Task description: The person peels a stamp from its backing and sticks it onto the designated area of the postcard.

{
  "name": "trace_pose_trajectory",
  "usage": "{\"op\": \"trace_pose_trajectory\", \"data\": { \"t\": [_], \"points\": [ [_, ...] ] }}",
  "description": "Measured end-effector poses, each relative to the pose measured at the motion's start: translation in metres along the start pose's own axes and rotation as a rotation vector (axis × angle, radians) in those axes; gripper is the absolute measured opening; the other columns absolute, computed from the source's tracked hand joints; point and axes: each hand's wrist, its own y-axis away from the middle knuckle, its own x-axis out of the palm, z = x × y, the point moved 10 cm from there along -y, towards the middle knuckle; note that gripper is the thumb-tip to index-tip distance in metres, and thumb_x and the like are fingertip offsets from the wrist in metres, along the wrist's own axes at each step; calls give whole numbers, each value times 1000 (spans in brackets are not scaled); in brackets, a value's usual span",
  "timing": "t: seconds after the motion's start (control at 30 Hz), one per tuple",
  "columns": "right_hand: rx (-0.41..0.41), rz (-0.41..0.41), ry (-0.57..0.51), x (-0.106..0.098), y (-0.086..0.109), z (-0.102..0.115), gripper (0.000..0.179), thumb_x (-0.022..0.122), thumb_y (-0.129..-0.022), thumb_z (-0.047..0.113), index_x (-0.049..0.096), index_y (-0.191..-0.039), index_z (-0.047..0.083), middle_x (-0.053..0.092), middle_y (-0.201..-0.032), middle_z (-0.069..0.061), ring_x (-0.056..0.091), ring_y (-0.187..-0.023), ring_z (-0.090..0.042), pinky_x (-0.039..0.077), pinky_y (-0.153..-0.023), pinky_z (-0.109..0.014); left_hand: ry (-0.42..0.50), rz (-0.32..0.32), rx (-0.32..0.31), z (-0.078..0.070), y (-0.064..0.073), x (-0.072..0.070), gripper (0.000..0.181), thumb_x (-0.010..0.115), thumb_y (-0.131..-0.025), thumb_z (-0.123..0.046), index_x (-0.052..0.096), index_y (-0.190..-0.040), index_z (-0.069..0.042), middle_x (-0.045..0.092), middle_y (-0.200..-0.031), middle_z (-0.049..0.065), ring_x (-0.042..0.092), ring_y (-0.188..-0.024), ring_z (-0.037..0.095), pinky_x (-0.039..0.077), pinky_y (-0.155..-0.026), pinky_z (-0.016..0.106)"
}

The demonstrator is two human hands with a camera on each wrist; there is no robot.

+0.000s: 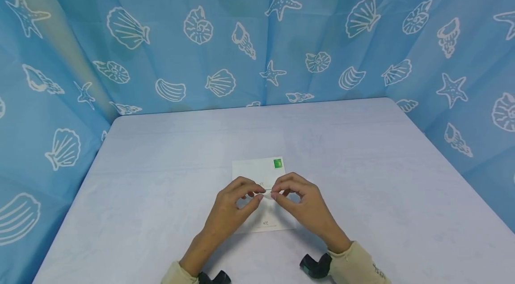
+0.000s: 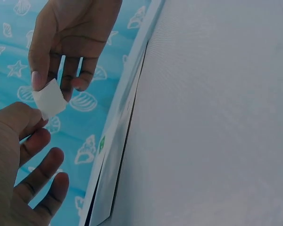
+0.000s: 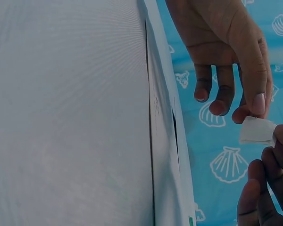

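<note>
Between both hands hangs a small piece of white tape (image 2: 50, 100), one edge finely jagged, seen nearly edge-on in the head view. My left hand (image 1: 233, 203) pinches one end between thumb and forefinger. At the opposite end, the thumb and fingertips of my right hand (image 1: 301, 199) pinch it. In the right wrist view the tape (image 3: 257, 130) spans the two sets of fingertips, above the table. Under the hands lies a white envelope-like paper (image 1: 249, 167), with a green stamp-like square (image 1: 278, 163) at its far right corner and small printed motifs. The hands hide its middle.
A pale cloth-covered table (image 1: 161, 163) surrounds the paper. Blue curtains (image 1: 249, 2) with white shells and starfish stand behind and at both sides. Dark wrist devices (image 1: 315, 266) sit under the sleeves near the front.
</note>
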Motion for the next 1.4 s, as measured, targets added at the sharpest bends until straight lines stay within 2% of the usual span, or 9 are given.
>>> {"op": "trace_pose_trajectory", "data": {
  "t": [0.23, 0.4, 0.47, 0.6, 0.67, 0.8, 0.93, 1.4],
  "points": [
    [5, 15, -4, 2, 0, -1, 6, 73, -94, 18, 75, -98, 14, 66, -108, 1, 61, -96, -14, 54, -81, -32, -18, 9, 0, 0, 1, 2, 7, 74, -92, -9, 75, -98, -13, 65, -101, -10, 61, -85, 7, 53, -72, 24],
    [7, -40, -8, -5, 0, -2, 13, 72, -94, 16, 73, -107, 18, 63, -115, 1, 59, -101, -17, 53, -83, -31, -31, -23, -31, 3, 1, -1, 7, 75, -91, -9, 74, -96, -12, 65, -98, -10, 61, -85, 6, 54, -71, 25],
    [-33, -84, 16, -10, 1, 2, 17, 73, -93, 13, 73, -109, 18, 62, -115, 1, 59, -97, -19, 52, -81, -30, -36, -42, -46, 4, 1, -2, 6, 75, -91, -10, 75, -96, -12, 65, -96, -10, 61, -85, 6, 55, -71, 25],
    [-174, -145, 114, -13, 4, 16, 18, 77, -88, 6, 74, -103, 16, 63, -105, 2, 58, -86, -18, 49, -72, -29, -35, -66, -72, 7, 1, -4, 5, 74, -92, -11, 75, -97, -12, 65, -95, -10, 62, -85, 6, 55, -70, 26],
    [-241, -133, 158, -8, 5, 22, 19, 78, -86, 3, 75, -101, 14, 63, -101, 3, 58, -83, -17, 49, -69, -30, -25, -73, -88, 8, 1, -5, 4, 74, -93, -11, 75, -96, -12, 65, -95, -10, 63, -84, 6, 56, -70, 26],
    [-303, -68, 199, 4, 7, 23, 24, 79, -84, 0, 75, -105, 11, 62, -102, 2, 60, -83, -16, 53, -71, -33, 1, -73, -110, 9, 1, -5, 4, 73, -93, -11, 75, -96, -12, 66, -95, -10, 62, -83, 6, 56, -70, 26],
    [-308, -56, 229, 8, 7, 20, 26, 79, -84, 0, 74, -107, 11, 61, -105, 1, 60, -85, -15, 53, -70, -34, 19, -64, -115, 9, 2, -2, 4, 73, -93, -13, 75, -97, -12, 65, -95, -10, 62, -83, 6, 56, -70, 27],
    [-325, -88, 246, 10, 7, 17, 20, 82, -82, 5, 74, -99, 11, 61, -99, 2, 60, -81, -12, 55, -67, -34, 23, -62, -124, 8, 2, 3, 7, 74, -93, -17, 77, -98, -14, 66, -94, -12, 62, -84, 5, 56, -70, 28]
  ]
}}
